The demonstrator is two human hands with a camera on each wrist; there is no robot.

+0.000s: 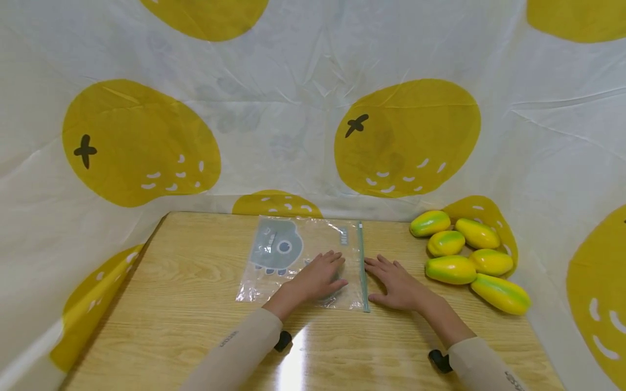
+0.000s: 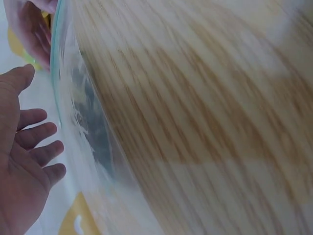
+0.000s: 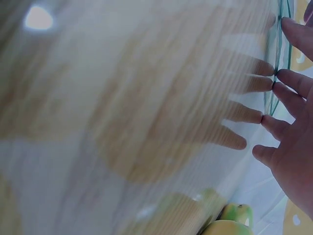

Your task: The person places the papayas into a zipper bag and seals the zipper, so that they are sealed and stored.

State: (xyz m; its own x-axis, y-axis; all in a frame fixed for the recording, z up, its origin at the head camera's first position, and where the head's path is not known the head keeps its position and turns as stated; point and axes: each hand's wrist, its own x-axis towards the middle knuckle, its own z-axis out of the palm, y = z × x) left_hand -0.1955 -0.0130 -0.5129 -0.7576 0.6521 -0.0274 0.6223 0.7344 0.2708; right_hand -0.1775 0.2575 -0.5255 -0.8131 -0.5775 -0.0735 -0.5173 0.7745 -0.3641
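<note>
A clear zip bag (image 1: 303, 228) with a grey-blue cartoon print lies flat on the wooden table, its green zip edge (image 1: 362, 260) on the right. My left hand (image 1: 320, 276) is over the right half of the bag, fingers extended and nothing gripped. In the left wrist view the fingers of the left hand (image 2: 24, 161) are spread just above the clear film. Beside the zip edge, my right hand (image 1: 398, 285) has its fingers stretched toward the strip. The right wrist view shows fingertips of the right hand (image 3: 293, 122) touching the shiny tabletop close to the green strip.
Several yellow-green papayas (image 1: 450, 270) lie grouped at the table's right side, beyond the right hand. A white cloth (image 1: 283, 146) printed with yellow fruit hangs behind and along both sides of the wooden table (image 1: 186, 282).
</note>
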